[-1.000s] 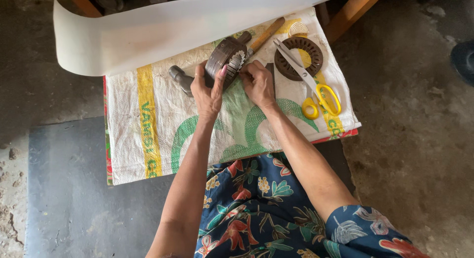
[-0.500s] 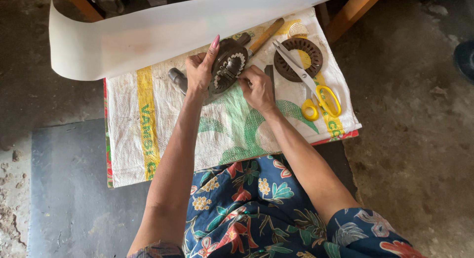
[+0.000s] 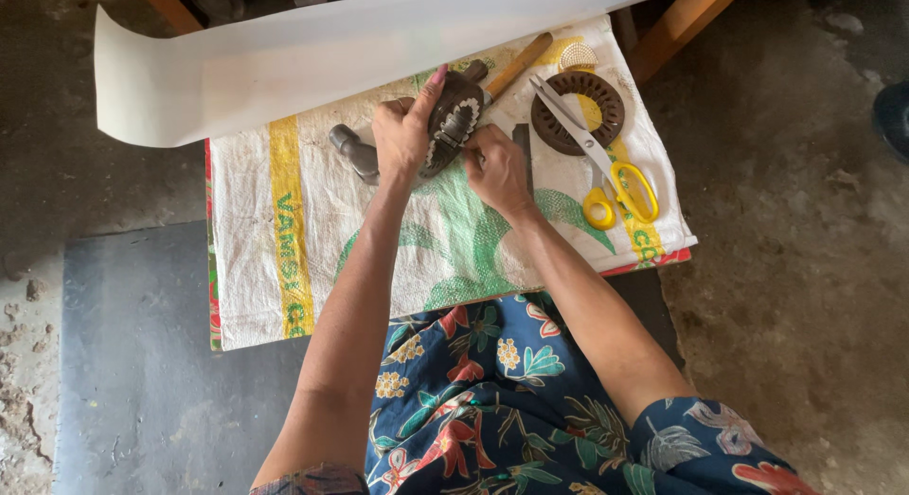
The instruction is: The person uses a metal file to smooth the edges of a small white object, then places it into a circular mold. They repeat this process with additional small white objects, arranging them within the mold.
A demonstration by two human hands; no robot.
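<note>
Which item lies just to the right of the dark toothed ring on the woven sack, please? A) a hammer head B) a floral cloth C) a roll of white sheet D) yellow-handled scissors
D: the yellow-handled scissors lie open, blades crossing the dark toothed ring and handles to its lower right on the woven sack.

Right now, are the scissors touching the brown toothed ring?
Touching. The head view shows the scissors lying with their blades straight across the ring, resting on its rim, with no gap visible.
</note>
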